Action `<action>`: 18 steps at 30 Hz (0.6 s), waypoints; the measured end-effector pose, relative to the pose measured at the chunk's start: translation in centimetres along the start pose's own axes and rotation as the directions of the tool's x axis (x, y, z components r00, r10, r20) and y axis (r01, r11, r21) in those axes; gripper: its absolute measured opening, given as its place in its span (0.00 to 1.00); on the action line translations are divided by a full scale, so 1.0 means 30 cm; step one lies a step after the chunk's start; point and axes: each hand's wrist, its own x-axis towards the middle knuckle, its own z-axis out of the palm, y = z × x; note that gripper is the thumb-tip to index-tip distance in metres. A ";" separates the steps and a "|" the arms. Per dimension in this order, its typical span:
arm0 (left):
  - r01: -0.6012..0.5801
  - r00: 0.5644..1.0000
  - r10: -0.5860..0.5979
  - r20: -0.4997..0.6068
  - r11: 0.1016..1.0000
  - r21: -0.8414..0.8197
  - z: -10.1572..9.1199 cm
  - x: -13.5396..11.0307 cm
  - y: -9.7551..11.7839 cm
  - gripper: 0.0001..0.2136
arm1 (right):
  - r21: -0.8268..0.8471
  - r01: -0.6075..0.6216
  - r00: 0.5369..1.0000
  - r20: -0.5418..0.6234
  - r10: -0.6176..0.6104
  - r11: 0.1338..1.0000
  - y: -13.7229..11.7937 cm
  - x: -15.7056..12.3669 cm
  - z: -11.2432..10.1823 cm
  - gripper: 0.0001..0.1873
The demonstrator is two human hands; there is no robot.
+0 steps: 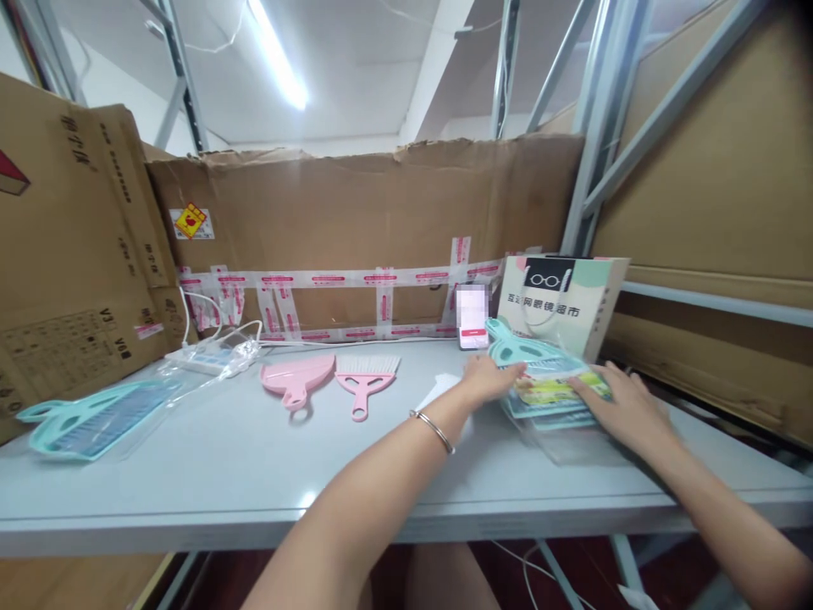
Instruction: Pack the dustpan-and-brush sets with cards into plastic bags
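Observation:
At the right of the table, a pile of teal brush-and-dustpan sets [539, 360] in clear plastic bags lies in front of a paper bag. The top set carries a yellow-green label. My left hand [489, 379], with a silver bangle on the wrist, grips the pile's left edge, its fingers bent against the plastic. From the other side my right hand [628, 408] holds the right end, thumb over the label and fingers along the far edge. A pink dustpan [301, 375] and a pink brush [363, 385] with white bristles lie unwrapped mid-table.
Another bagged teal set [105, 419] lies at the far left. A white power strip [207, 357] with cables sits behind it. A phone [473, 315] stands upright by the paper bag [565, 296]. A taped cardboard box [368, 220] backs the table [254, 483]; metal shelf posts rise behind.

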 end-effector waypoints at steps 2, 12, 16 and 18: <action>-0.003 0.994 -0.002 -0.106 0.999 -0.040 0.043 0.027 0.004 0.10 | -0.031 0.006 0.997 0.075 -0.003 1.000 -0.038 -0.012 0.008 0.18; -0.073 0.878 -0.136 -0.460 0.910 -0.408 -0.235 0.058 -0.101 0.03 | 0.378 0.245 0.969 -0.082 -0.231 0.893 -0.405 -0.051 0.024 0.21; -0.095 0.738 -0.207 -0.642 0.910 -0.403 -0.435 0.036 -0.144 0.01 | 0.616 0.206 0.977 -0.178 -0.120 0.761 -0.581 -0.055 0.052 0.24; -0.109 0.654 -0.237 -0.718 0.910 -0.400 -0.500 0.018 -0.161 0.01 | 0.765 -0.063 0.998 0.061 0.024 0.641 -0.672 -0.069 0.094 0.25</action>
